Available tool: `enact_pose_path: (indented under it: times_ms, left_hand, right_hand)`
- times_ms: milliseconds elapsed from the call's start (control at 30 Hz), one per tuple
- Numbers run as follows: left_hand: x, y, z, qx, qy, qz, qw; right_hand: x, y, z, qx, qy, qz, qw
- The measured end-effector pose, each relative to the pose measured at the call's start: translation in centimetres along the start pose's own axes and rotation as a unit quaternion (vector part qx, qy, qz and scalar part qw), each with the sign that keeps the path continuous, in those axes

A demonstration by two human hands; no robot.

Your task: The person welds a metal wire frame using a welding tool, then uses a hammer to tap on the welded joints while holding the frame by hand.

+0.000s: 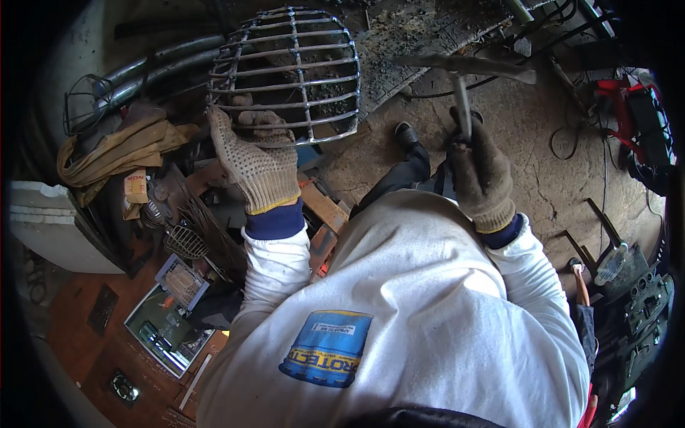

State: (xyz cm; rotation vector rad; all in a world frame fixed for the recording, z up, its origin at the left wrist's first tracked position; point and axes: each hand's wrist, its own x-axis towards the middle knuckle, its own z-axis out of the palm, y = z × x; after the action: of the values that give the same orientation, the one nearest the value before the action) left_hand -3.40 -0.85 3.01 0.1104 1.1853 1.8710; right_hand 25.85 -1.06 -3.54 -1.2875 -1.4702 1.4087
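The left gloved hand [257, 153] pinches the near-left edge of a metal cage [300, 69] at far left, by the littered bench [396, 43]; the right gloved hand [485, 171] wraps the handle of a chipping hammer [462, 107]. Good blows probably need the cage braced, left fingers clear

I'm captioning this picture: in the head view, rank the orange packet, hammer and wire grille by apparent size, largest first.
1. Wire grille
2. Hammer
3. Orange packet
The packet looks farther off, so true sizes are unsure.
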Motion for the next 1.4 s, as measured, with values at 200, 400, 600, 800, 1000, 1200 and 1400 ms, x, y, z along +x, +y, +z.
enact_pose_path:
  times_ms: [200, 400, 600, 800, 1000, 1200, 1400]
  left_hand:
    - [0.0, -0.2, 0.3, 0.021, 0.059, 0.02, 0.998]
    - [0.1, 0.1, 0.1, -0.007, 0.037, -0.003, 0.999]
    - [-0.6, 0.0, 1.0, -0.003, 0.044, -0.011, 0.999]
    - [-0.4, -0.2, 0.3, 0.021, 0.044, 0.016, 0.999]
    - [-0.3, -0.4, -0.1, 0.029, 0.023, 0.024, 0.999]
    - [-0.7, -1.0, 1.9, 0.029, 0.105, 0.059, 0.992]
    - [-0.1, -0.4, 1.0, 0.028, 0.053, 0.036, 0.998]
  right_hand:
    - [0.6, -2.1, 0.9, -0.141, 0.0, -0.13, 0.982]
    - [0.9, -2.3, 1.7, -0.156, -0.048, -0.071, 0.984]
    - [0.4, -2.8, 1.9, -0.083, 0.015, -0.125, 0.989]
    - [0.8, -3.6, 1.8, -0.19, -0.057, -0.037, 0.979]
    - [0.7, -2.9, 2.4, -0.134, 0.025, -0.099, 0.986]
    - [1.1, -3.9, 2.0, -0.179, -0.015, -0.097, 0.979]
    - [1.7, -3.1, 2.5, -0.112, 0.005, -0.127, 0.985]
